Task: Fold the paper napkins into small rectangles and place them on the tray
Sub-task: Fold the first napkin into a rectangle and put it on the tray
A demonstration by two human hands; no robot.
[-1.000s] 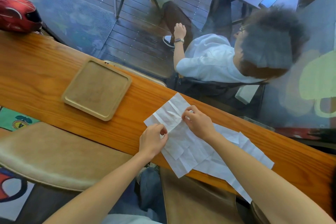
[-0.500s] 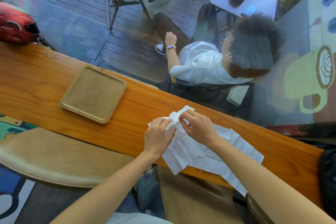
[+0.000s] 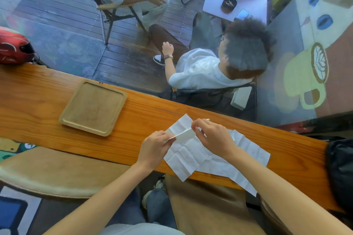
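Observation:
A creased white paper napkin (image 3: 186, 153) lies unfolded on the wooden counter (image 3: 156, 108), its near corner hanging over the front edge. My left hand (image 3: 153, 148) pinches its left edge and my right hand (image 3: 212, 135) pinches its far edge, so a fold of paper is lifted between them. More white napkins (image 3: 248, 150) lie under and to the right of it, partly covered by my right forearm. The wooden tray (image 3: 93, 108) sits to the left on the counter with nothing in it.
A red helmet (image 3: 14, 48) rests at the counter's far left end and a dark bag (image 3: 341, 170) at its right end. Beyond a glass pane two people sit on chairs on a deck. Padded stools stand below the counter's front edge.
Both hands have lifted the napkin's far part off the counter and are drawing it back into a fold. The camera view has shifted; tray and other napkins stay put.

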